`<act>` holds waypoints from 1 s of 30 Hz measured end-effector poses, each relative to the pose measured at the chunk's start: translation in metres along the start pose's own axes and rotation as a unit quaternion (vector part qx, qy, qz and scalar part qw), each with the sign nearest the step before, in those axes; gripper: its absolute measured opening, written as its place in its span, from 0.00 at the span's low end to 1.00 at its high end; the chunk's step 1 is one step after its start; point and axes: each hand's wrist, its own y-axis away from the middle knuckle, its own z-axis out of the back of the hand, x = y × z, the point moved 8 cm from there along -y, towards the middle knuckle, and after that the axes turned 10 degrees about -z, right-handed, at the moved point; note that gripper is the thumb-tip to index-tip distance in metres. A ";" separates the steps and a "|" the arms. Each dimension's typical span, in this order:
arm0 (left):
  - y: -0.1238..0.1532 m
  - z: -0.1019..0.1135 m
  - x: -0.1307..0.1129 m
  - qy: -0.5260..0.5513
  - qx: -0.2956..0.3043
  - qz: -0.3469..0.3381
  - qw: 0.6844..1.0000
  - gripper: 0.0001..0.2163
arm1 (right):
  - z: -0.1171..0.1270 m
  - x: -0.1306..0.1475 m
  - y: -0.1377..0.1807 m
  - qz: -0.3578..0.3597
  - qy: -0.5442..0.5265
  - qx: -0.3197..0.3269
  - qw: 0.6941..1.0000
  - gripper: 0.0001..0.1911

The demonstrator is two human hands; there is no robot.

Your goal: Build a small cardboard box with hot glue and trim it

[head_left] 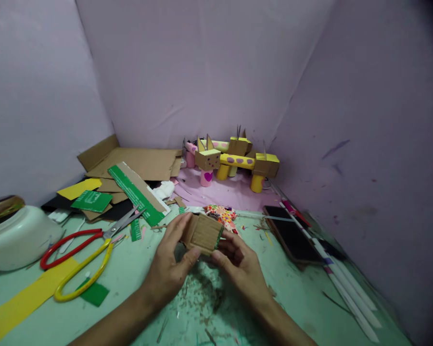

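Observation:
Both my hands hold a small brown cardboard box [204, 233] just above the green mat [303, 288]. My left hand [171, 262] wraps its fingers over the box's left and top side, thumb under the front edge. My right hand [238, 262] pinches the box's right lower corner with thumb and fingers. A green strip shows on the box's right edge. Behind the box lies a patterned red and yellow paper scrap [222, 212].
Red and yellow scissors [82, 252] lie at the left, near a white bowl-shaped object [18, 238]. Cardboard sheets [140, 163] and green pieces are stacked at the back left. Cardboard animal figures [234, 161] stand at the back. A dark phone [292, 235] and white sticks [342, 283] lie right.

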 end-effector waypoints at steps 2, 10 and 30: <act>0.000 -0.004 0.000 0.011 0.020 0.012 1.000 0.28 | 0.002 0.005 0.003 0.021 0.030 -0.021 0.999 0.21; 0.006 -0.015 0.003 0.127 0.081 0.051 0.987 0.38 | 0.013 0.033 0.022 0.206 0.178 -0.126 0.954 0.15; 0.006 -0.010 -0.012 -0.050 0.080 -0.093 0.991 0.30 | 0.008 0.011 0.005 0.054 0.051 -0.007 0.997 0.44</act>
